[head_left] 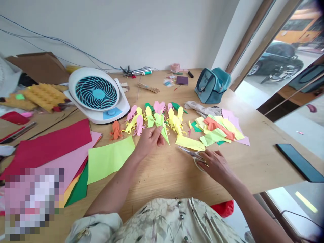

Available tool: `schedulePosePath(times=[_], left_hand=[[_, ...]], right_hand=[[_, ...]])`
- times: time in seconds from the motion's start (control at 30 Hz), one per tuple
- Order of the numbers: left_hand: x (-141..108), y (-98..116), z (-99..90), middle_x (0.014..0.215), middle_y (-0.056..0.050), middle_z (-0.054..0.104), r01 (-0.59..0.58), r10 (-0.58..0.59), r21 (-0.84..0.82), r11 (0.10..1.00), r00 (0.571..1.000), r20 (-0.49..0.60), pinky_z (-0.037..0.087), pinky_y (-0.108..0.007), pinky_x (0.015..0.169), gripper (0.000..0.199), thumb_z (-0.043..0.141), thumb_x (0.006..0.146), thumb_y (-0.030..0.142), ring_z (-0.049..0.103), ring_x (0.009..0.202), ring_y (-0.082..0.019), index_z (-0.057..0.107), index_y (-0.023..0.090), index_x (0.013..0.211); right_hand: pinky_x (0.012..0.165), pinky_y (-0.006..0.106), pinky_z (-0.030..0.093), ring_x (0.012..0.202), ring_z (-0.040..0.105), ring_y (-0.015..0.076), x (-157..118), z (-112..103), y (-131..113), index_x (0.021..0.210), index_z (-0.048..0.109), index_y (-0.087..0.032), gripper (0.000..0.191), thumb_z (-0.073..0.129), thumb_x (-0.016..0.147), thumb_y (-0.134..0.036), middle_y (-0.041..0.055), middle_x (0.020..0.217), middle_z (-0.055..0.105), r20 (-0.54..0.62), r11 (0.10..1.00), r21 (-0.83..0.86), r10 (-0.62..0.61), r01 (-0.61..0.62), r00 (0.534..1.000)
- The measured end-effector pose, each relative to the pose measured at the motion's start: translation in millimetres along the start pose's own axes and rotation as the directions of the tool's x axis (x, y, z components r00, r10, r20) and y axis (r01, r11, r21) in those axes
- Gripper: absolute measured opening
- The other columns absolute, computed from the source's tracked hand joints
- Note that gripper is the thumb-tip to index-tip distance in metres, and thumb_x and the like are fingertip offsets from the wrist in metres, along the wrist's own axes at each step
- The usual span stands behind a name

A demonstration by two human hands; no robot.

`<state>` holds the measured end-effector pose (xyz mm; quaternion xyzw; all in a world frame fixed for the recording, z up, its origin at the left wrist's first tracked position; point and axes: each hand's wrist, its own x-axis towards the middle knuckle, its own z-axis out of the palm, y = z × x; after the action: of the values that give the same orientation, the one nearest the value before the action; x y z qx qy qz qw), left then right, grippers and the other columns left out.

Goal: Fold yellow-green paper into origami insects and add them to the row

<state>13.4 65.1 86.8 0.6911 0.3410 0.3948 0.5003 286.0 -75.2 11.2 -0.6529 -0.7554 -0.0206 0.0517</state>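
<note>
My left hand (150,140) pinches a folded light green paper piece (164,130), its pointed end hanging down to the right. Fingers of my right hand (215,162) are on the handles of the scissors (196,155), which lie low over the table with the blades pointing left. Just behind my left hand stand several small folded paper figures in yellow (176,121), pink (139,125) and green, with an orange one (116,130) at the left. A yellow paper strip (190,143) lies beyond the scissors.
A white and blue fan (97,92) stands at the back left. Coloured sheets (50,145) and a light green sheet (108,158) lie left. Paper scraps (220,130), a grey cloth (202,108), a teal bag (212,85) and a phone (300,162) are on the right.
</note>
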Motion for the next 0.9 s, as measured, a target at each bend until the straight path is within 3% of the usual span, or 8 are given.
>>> schedulePosePath(times=[0.13, 0.23, 0.3, 0.37, 0.43, 0.5, 0.8, 0.9], left_hand=[[-14, -7, 11.3, 0.051, -0.001, 0.061, 0.044, -0.044, -0.017, 0.999, 0.999, 0.031, 0.040, -0.020, 0.046, 0.052, 0.048, 0.093, 0.057, 0.048, 0.041, -0.007, 0.050, 0.017, 0.060], [-28, -15, 17.7, 0.051, -0.001, 0.060, 0.091, -0.088, -0.058, 0.994, 0.994, 0.063, 0.039, -0.020, 0.046, 0.051, 0.049, 0.092, 0.058, 0.048, 0.041, -0.008, 0.050, 0.017, 0.060], [-39, -20, 21.3, 0.051, -0.001, 0.061, 0.114, -0.107, -0.092, 0.989, 0.991, 0.080, 0.040, -0.021, 0.046, 0.051, 0.049, 0.092, 0.059, 0.048, 0.042, -0.008, 0.050, 0.017, 0.061], [-49, -24, 23.8, 0.052, -0.001, 0.060, 0.126, -0.116, -0.113, 0.986, 0.989, 0.087, 0.040, -0.021, 0.047, 0.051, 0.047, 0.092, 0.059, 0.049, 0.043, -0.009, 0.051, 0.017, 0.063], [-57, -27, 24.4, 0.053, 0.000, 0.059, 0.128, -0.119, -0.107, 0.986, 0.989, 0.092, 0.041, -0.021, 0.049, 0.051, 0.045, 0.093, 0.058, 0.051, 0.045, -0.009, 0.052, 0.017, 0.064], [-62, -30, 23.2, 0.054, 0.001, 0.057, 0.124, -0.119, -0.075, 0.990, 0.991, 0.066, 0.042, -0.021, 0.051, 0.050, 0.045, 0.094, 0.057, 0.051, 0.047, -0.009, 0.052, 0.017, 0.065], [-62, -60, 17.8, 0.055, 0.005, 0.052, 0.309, -0.337, -0.259, 0.915, 0.939, -0.072, 0.046, -0.021, 0.047, 0.042, 0.078, 0.069, 0.052, 0.051, 0.047, -0.008, 0.061, 0.014, 0.075], [-64, -66, 16.7, 0.054, 0.005, 0.052, 0.360, -0.395, -0.282, 0.890, 0.915, -0.080, 0.046, -0.020, 0.047, 0.040, 0.080, 0.067, 0.049, 0.051, 0.047, -0.008, 0.061, 0.013, 0.070]], right_hand=[[0.074, 0.035, 0.040, 0.081, 0.062, 0.0231, 4, -3, 3, 0.090, 0.067, -0.019, 0.020, 0.056, 0.093, -0.035, 0.0092, 0.091, 0.064, -0.032, 0.996, 0.084, 0.015, -0.012, 0.999], [0.075, 0.036, 0.043, 0.085, 0.061, 0.0243, 15, -19, -16, 0.092, 0.068, -0.018, 0.024, 0.050, 0.095, -0.034, 0.0112, 0.092, 0.065, -0.110, 0.945, 0.326, 0.055, -0.017, 0.992], [0.071, 0.032, 0.045, 0.080, 0.061, 0.0202, 28, -31, -40, 0.096, 0.066, -0.020, 0.026, 0.048, 0.097, -0.039, 0.0087, 0.092, 0.067, -0.066, 0.769, 0.639, 0.041, 0.011, 0.997], [0.066, 0.030, 0.046, 0.074, 0.062, 0.0174, 44, -40, -66, 0.093, 0.064, -0.021, 0.032, 0.049, 0.095, -0.048, 0.0050, 0.084, 0.067, 0.081, 0.449, 0.892, -0.043, -0.054, 0.996], [0.065, 0.028, 0.046, 0.069, 0.059, 0.0152, 58, -41, -88, 0.079, 0.061, -0.019, 0.040, 0.052, 0.092, -0.056, 0.0025, 0.074, 0.064, 0.136, 0.207, 0.973, -0.140, -0.105, 0.981], [0.060, 0.026, 0.042, 0.061, 0.053, 0.0127, 68, -35, -101, 0.074, 0.058, -0.019, 0.042, 0.059, 0.085, -0.060, -0.0001, 0.066, 0.060, 0.155, 0.098, 0.985, -0.142, -0.142, 0.978], [0.051, 0.024, 0.029, 0.055, 0.040, 0.0098, 76, 1, -103, 0.070, 0.052, -0.019, 0.039, 0.062, 0.087, -0.052, -0.0039, 0.060, 0.049, 0.200, 0.258, 0.952, -0.118, -0.164, 0.973], [0.056, 0.025, 0.035, 0.060, 0.046, 0.0112, 76, 5, -104, 0.077, 0.055, -0.019, 0.036, 0.061, 0.088, -0.052, -0.0023, 0.066, 0.053, 0.223, 0.208, 0.960, -0.151, -0.189, 0.963]])
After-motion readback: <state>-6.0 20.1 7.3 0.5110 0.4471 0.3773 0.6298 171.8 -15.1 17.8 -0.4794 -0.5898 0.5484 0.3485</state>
